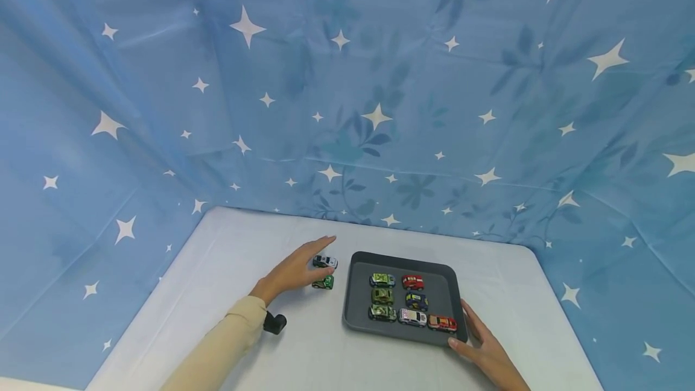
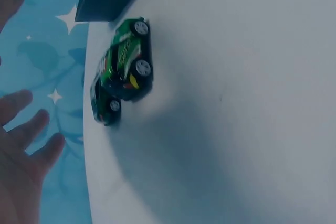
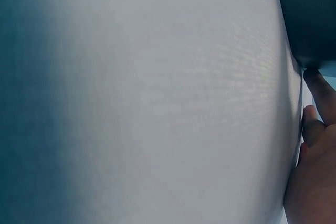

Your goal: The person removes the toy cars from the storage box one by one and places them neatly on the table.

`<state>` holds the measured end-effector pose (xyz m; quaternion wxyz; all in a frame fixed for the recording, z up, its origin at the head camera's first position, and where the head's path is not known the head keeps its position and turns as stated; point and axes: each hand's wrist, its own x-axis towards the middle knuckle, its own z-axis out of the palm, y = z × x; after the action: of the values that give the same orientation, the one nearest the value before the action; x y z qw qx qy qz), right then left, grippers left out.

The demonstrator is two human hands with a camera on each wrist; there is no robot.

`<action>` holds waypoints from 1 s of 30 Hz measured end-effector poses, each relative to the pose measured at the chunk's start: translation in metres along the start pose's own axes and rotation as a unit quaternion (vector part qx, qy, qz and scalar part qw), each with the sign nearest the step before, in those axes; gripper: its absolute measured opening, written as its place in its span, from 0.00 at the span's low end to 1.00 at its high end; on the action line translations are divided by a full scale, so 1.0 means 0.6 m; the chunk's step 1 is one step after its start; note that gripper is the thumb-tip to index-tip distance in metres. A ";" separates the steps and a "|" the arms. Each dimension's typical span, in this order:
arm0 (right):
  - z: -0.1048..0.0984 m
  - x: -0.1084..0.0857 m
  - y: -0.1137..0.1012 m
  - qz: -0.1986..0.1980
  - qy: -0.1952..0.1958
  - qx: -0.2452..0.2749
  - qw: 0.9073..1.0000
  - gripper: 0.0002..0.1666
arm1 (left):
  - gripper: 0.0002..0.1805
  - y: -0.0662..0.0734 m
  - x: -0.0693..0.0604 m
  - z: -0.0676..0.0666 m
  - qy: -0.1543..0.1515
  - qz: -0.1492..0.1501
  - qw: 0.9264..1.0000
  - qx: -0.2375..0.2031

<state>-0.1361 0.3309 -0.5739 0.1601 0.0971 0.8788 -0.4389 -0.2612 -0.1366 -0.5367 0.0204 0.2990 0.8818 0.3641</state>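
Observation:
My left hand (image 1: 295, 267) hovers with fingers extended over a silver-white toy car (image 1: 325, 262) and a green toy car (image 1: 323, 282), left of the grey tray (image 1: 354, 282). In the left wrist view the green car (image 2: 127, 59) stands in front of the other car (image 2: 101, 100), which it partly hides. Nothing sits between the fingers (image 2: 37, 129). At the tray's near right corner, my right hand (image 1: 485, 352) holds the rim, thumb at the front edge and fingers along the right side. The right wrist view shows fingers (image 3: 317, 95) against the dark tray (image 3: 310, 14).
Several toy cars stand in the tray, among them a red one (image 1: 412, 282), a blue one (image 1: 417, 301) and a white one (image 1: 412, 317). A white cloth covers the table (image 1: 304, 355). A blue star-patterned curtain (image 1: 347, 77) surrounds it.

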 end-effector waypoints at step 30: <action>-0.004 0.012 -0.001 0.007 -0.005 -0.014 1.000 0.67 | 0.40 0.113 0.098 0.067 -0.052 0.030 0.997 -0.051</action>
<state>-0.1432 0.3327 -0.5748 0.1692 0.0990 0.8834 -0.4257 -0.2642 -0.0415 -0.5111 0.0699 0.3425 0.8506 0.3928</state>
